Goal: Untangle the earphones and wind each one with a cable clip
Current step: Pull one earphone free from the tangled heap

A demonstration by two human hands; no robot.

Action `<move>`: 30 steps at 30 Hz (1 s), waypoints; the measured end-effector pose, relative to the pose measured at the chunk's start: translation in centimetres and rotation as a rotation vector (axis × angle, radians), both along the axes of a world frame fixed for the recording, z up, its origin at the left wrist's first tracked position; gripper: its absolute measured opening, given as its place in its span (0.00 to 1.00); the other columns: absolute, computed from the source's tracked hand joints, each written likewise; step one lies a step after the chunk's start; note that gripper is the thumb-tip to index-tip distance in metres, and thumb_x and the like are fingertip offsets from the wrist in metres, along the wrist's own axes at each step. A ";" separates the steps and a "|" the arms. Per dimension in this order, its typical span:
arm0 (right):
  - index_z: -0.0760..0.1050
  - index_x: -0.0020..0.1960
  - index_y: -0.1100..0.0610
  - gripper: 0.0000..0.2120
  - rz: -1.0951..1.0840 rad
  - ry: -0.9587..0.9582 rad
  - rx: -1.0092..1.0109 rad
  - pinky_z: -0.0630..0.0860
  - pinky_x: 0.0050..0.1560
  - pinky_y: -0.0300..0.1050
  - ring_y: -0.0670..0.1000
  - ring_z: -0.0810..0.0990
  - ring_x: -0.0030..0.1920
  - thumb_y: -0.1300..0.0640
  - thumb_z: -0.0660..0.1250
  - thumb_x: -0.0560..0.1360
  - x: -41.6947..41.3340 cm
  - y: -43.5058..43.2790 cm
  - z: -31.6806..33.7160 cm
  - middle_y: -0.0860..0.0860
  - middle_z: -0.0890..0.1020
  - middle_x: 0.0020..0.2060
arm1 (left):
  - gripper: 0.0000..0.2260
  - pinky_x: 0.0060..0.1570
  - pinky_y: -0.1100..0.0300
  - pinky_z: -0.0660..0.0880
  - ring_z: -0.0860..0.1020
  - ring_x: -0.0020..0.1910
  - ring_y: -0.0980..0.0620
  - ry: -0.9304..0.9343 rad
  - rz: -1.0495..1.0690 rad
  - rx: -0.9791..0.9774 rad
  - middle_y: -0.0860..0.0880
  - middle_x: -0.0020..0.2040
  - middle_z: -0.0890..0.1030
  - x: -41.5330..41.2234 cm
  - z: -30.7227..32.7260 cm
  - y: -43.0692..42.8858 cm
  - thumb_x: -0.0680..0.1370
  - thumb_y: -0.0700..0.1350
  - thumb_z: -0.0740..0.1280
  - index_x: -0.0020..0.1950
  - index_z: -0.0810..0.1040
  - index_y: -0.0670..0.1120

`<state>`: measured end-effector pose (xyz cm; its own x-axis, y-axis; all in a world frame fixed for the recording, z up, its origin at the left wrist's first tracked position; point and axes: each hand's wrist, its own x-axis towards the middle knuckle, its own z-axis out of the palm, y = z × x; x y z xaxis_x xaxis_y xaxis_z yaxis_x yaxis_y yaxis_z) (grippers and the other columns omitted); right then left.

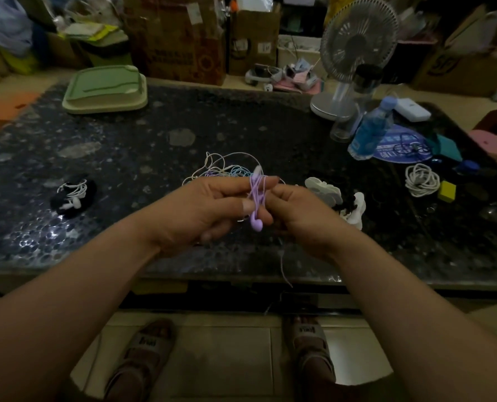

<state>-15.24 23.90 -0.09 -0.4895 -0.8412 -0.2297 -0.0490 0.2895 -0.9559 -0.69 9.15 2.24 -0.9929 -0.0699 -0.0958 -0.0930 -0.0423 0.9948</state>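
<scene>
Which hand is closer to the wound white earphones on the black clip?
Left. The left hand is toward the white earphones lying at the table's left; the right hand sits beyond it, farther right.

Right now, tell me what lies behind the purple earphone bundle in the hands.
Behind the purple earphone bundle, a loose tangle of white and pale blue earphone cables lies on the dark speckled stone table. The hands cover its near part.

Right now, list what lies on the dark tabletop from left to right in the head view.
Wound white earphones → left hand → purple earphones → right hand → white cable clips → coiled white cable → yellow block.
</scene>
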 end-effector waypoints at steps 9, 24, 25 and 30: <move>0.82 0.50 0.55 0.14 0.089 0.435 0.111 0.67 0.34 0.42 0.42 0.72 0.31 0.50 0.61 0.86 2.5 -0.3 0.3 0.48 0.81 0.34 | 0.19 0.31 0.74 0.71 0.79 0.28 0.63 -0.050 0.386 -0.175 0.45 0.52 0.86 -0.5 -0.4 -0.9 0.84 0.34 0.63 0.73 0.77 0.48; 0.83 0.46 0.49 0.04 0.208 0.696 0.130 0.78 0.42 0.45 0.42 0.80 0.38 0.53 0.70 0.79 1.4 0.6 1.8 0.43 0.83 0.37 | 0.09 0.41 0.69 0.73 0.80 0.38 0.61 -0.112 0.123 -0.525 0.51 0.42 0.87 -0.2 -2.4 -1.5 0.82 0.39 0.68 0.53 0.87 0.49; 0.83 0.45 0.49 0.05 0.212 0.698 0.129 0.78 0.42 0.45 0.42 0.80 0.38 0.53 0.70 0.79 1.4 0.6 1.8 0.43 0.83 0.36 | 0.09 0.40 0.68 0.73 0.79 0.36 0.60 -0.100 0.105 -0.539 0.49 0.40 0.86 -0.3 -2.6 -1.4 0.82 0.39 0.68 0.51 0.87 0.50; 0.83 0.45 0.49 0.05 0.177 0.735 0.136 0.79 0.43 0.48 0.42 0.80 0.38 0.54 0.70 0.79 0.9 0.8 1.9 0.44 0.82 0.36 | 0.06 0.42 0.66 0.73 0.80 0.38 0.63 -0.089 0.069 -0.583 0.48 0.41 0.86 -0.6 -2.9 -0.8 0.83 0.40 0.67 0.51 0.85 0.43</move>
<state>-14.36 24.67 1.80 -0.4167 -0.9090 -0.0045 -0.7149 0.3307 -0.6160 -1.31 8.33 -0.71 -0.9742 -0.1997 -0.1052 -0.1937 0.4999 0.8442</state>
